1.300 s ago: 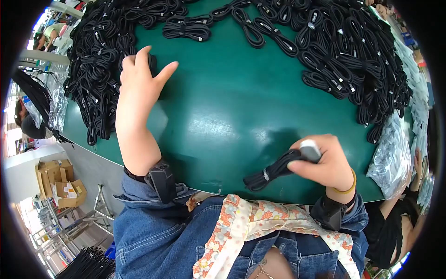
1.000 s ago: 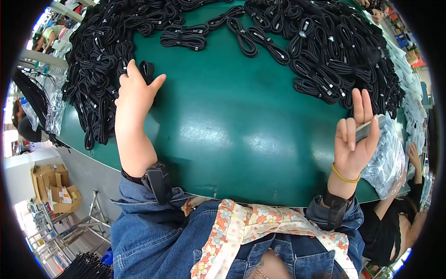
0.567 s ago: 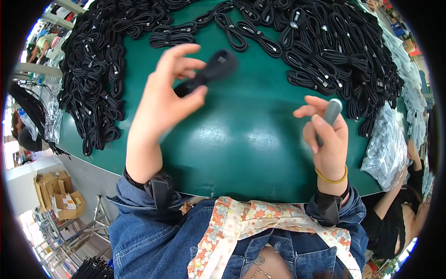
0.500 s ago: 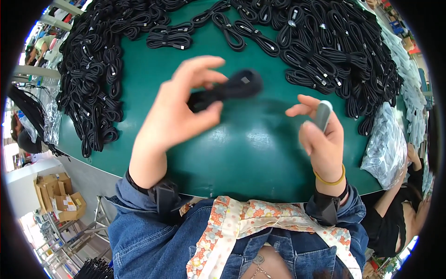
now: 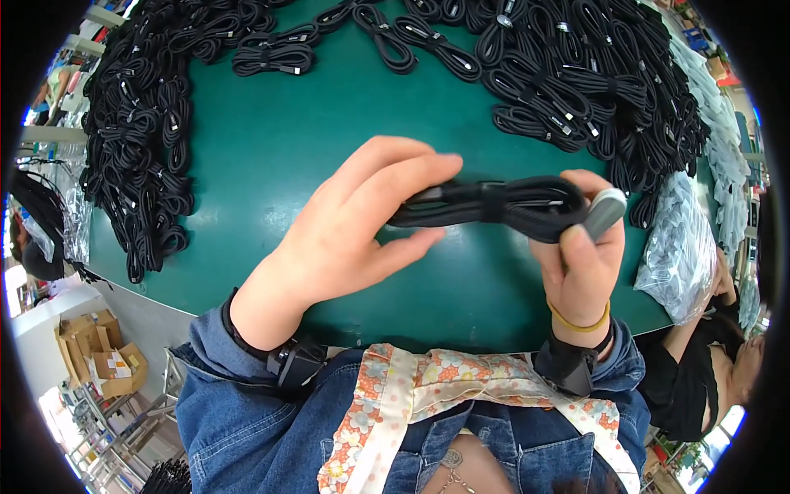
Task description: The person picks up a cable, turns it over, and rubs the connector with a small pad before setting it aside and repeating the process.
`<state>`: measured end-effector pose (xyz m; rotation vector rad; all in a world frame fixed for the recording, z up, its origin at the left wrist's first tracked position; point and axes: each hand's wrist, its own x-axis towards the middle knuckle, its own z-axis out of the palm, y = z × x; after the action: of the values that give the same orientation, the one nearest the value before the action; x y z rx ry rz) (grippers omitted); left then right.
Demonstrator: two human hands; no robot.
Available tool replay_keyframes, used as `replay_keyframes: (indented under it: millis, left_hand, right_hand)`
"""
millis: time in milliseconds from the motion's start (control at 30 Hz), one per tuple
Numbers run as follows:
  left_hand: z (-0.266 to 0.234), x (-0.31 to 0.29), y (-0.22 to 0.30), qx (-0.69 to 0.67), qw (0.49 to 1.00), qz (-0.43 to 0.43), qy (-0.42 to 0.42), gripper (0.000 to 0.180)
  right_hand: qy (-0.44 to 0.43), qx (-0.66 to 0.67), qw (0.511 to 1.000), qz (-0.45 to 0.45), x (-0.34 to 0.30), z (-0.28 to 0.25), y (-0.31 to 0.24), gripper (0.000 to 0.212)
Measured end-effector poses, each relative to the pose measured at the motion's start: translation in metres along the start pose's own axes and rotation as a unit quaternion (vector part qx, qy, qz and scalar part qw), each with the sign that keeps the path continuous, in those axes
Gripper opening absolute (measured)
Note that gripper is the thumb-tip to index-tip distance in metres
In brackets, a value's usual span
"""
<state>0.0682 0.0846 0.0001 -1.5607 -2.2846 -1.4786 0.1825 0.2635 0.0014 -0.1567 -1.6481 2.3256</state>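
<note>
A bundled black cable [image 5: 491, 202], coiled in a long loop and tied at its middle, stretches between my hands above the green table. My right hand [image 5: 580, 255] pinches the cable's right end between thumb and fingers. The same hand also grips a small grey tool with a whitish rounded end [image 5: 606, 212], whose kind I cannot make out. Around the cable's left end, my left hand [image 5: 346, 218] is open, with thumb and fingers apart and the fingers partly covering that end. A contact there is hard to judge.
Many bundled black cables [image 5: 136, 123] lie along the green table's [image 5: 329, 115] left side, and more are heaped at the far right [image 5: 568, 82]. A clear plastic bag [image 5: 679, 251] rests at the right edge, near another person's arm [image 5: 687, 325]. Cardboard boxes [image 5: 107, 354] stand lower left.
My left hand has moved right and slightly down with the cable, and its grip has loosened. My right hand, still with the grey tool, has taken hold of the cable's right end.
</note>
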Motion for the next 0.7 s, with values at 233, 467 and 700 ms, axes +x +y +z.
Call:
replay_keyframes:
  millis: [233,467,700]
  left_hand:
    - [0.001,-0.009,0.003,-0.321,0.942,-0.080,0.046,0.037]
    - [-0.001,-0.011,0.013,-0.538,0.798,-0.269,0.048,0.018]
    - [0.005,-0.011,0.018,-0.564,0.786,-0.252,0.027,0.016]
  right_hand:
    - [-0.004,0.056,0.998,0.033,0.004,-0.005,0.007,0.042]
    - [0.012,-0.027,0.999,0.032,-0.003,0.005,-0.002,0.050]
    - [-0.004,0.005,0.998,0.068,-0.005,-0.008,-0.007,0.053]
